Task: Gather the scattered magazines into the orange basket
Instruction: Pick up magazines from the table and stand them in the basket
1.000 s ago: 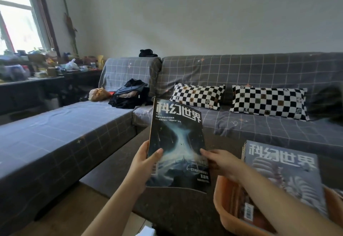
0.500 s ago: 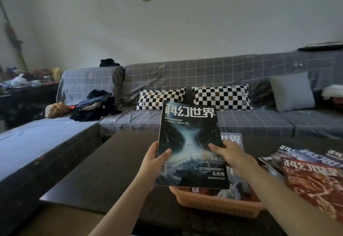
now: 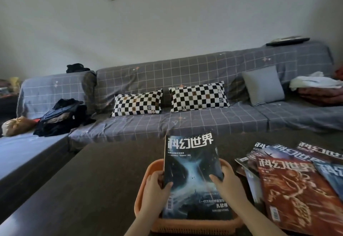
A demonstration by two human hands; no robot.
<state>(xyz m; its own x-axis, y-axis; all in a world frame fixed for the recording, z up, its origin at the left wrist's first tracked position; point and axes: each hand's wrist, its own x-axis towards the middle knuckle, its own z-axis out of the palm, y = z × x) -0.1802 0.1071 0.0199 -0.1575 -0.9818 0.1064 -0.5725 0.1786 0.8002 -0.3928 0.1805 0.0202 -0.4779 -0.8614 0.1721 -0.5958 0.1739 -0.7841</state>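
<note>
A dark magazine (image 3: 193, 163) with a blue-white cover picture lies tilted over the orange basket (image 3: 143, 185) on the dark coffee table. My left hand (image 3: 157, 185) grips its left edge, thumb on the cover. My right hand (image 3: 225, 183) holds its right edge, thumb on the cover as well. The magazine hides most of the basket's inside. Several more magazines (image 3: 289, 183) lie fanned out on the table to the right, a red-covered one on top.
The dark coffee table (image 3: 92, 176) stretches left of the basket. Behind it stands a grey checked sofa (image 3: 185, 120) with two chequered pillows (image 3: 196, 96), a grey cushion (image 3: 263, 85), dark clothes (image 3: 63, 115) and folded laundry (image 3: 315, 87).
Both hands have brought the dark magazine down from in front of me onto the orange basket. The view has swung right, bringing the fanned magazines closer.
</note>
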